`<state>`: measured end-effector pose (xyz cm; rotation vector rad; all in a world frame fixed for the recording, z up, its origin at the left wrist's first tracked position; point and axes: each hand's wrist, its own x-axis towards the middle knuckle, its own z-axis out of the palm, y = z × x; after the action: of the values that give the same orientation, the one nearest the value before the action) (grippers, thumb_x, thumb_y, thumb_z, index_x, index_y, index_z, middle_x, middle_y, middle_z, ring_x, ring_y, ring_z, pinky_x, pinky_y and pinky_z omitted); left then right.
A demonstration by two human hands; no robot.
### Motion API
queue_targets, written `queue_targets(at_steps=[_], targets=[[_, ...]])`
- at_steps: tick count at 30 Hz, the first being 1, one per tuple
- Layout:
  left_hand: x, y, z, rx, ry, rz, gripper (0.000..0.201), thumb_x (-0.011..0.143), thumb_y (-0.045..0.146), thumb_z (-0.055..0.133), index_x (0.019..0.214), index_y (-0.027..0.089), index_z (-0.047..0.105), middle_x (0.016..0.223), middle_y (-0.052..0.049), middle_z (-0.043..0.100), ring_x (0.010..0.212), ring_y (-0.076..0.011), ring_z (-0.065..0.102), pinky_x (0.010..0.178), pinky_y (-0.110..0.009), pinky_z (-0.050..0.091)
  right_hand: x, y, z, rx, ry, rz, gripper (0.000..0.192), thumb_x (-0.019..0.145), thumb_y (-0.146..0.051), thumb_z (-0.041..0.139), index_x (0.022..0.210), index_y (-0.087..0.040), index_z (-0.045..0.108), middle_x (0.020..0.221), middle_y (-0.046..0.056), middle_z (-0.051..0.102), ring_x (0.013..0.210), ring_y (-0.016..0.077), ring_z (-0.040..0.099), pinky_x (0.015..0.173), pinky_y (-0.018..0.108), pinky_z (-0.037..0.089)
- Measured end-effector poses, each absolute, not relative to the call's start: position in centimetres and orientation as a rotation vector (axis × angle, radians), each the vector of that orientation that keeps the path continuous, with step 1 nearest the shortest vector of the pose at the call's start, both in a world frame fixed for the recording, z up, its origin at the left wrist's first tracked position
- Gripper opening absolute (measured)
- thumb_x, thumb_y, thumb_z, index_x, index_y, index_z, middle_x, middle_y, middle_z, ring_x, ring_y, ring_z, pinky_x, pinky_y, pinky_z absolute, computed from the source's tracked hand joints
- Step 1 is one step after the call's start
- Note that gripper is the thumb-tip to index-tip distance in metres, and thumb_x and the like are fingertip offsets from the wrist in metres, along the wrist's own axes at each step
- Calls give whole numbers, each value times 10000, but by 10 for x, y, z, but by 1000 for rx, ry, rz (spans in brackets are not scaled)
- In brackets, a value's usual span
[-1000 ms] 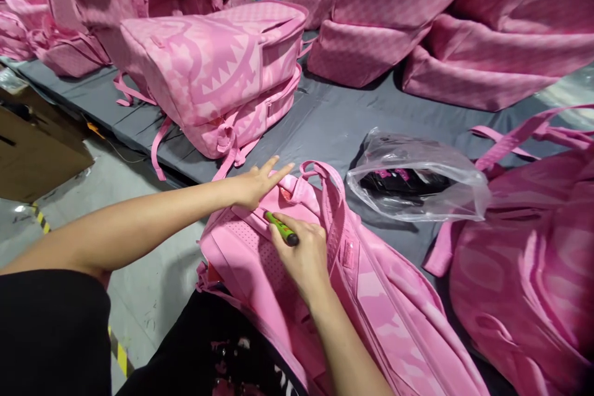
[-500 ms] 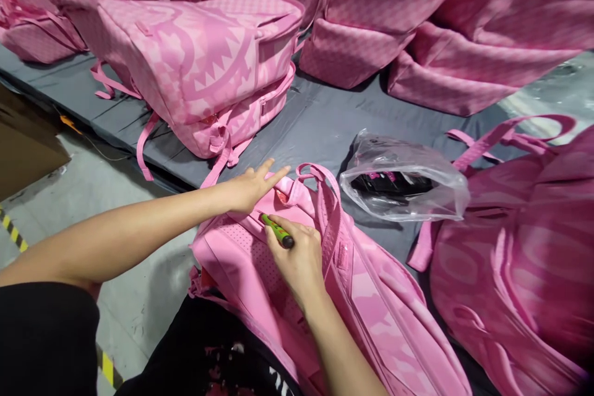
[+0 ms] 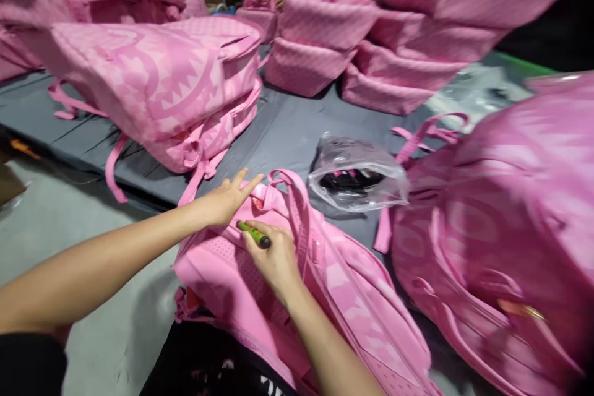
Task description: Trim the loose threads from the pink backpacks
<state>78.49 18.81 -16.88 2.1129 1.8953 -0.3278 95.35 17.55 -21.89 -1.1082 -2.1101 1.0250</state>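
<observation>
right hand grips green pen on backpack; left hand flat, plastic bag near.

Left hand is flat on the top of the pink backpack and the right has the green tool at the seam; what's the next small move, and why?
Probably keep the left hand pressing the pink fabric backpack flat while the right hand draws the slim green tool along the top edge: its tip already sits between both hands.

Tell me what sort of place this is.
Probably a bag factory's finishing area: many identical pink patterned backpacks piled on a long grey-covered table, and the right hand works on one with a green tool.
</observation>
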Motion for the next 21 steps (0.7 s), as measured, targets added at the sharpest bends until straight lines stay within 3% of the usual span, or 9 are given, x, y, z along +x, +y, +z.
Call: queue_targets(at_steps=[2,6,8,11,14,17,21], targets=[[784,188,-171,2120,1918,-326,1047,799,47,589,1565,241,-99,1612,-282,-14,1355,-413,435,1017,-428,434,948,175,-221,-1090,-2080,1044,207,839,-234,649,1004,-211,772,896,47,780,783,201,706,836,332,491],[781,192,-176,2117,1922,-328,1069,773,60,626,1571,224,-66,1609,-290,-6,1372,-430,413,1033,-442,434,955,177,-206,-960,-1983,1344,197,855,-254,632,990,-198,765,866,16,775,721,149,688,710,247,509],[779,193,-178,2128,1915,-310,1042,775,15,569,1571,234,-67,1613,-276,14,1393,-409,393,1039,-434,435,978,178,-186,-939,-1899,1300,173,852,-263,621,935,-197,758,932,25,771,826,158,701,776,253,525],[777,192,-182,2144,1924,-267,1020,772,-21,502,1571,264,-64,1622,-244,35,1411,-378,377,1032,-422,445,1029,195,-158,-989,-1796,936,196,865,-202,519,932,-201,703,1072,53,738,1014,182,679,905,295,514],[778,192,-185,2142,1956,-260,1024,757,-25,494,1572,285,-44,1626,-226,56,1359,-363,447,1008,-418,463,1073,244,-154,-1240,-1994,432,262,818,-113,481,993,-184,664,981,64,721,923,199,677,852,312,509],[780,192,-187,2148,1982,-277,1025,742,-36,489,1576,270,-22,1624,-235,65,1303,-353,503,982,-411,476,1086,305,-173,-1632,-2376,10,241,905,-187,490,1073,-162,661,1087,105,685,906,217,672,776,304,490],[783,191,-185,2137,1983,-268,1047,706,-72,485,1580,245,4,1624,-241,57,1314,-351,491,971,-392,483,1067,360,-205,-1730,-2619,-207,269,940,-285,547,1127,-124,653,1159,161,651,992,233,647,725,274,458]])
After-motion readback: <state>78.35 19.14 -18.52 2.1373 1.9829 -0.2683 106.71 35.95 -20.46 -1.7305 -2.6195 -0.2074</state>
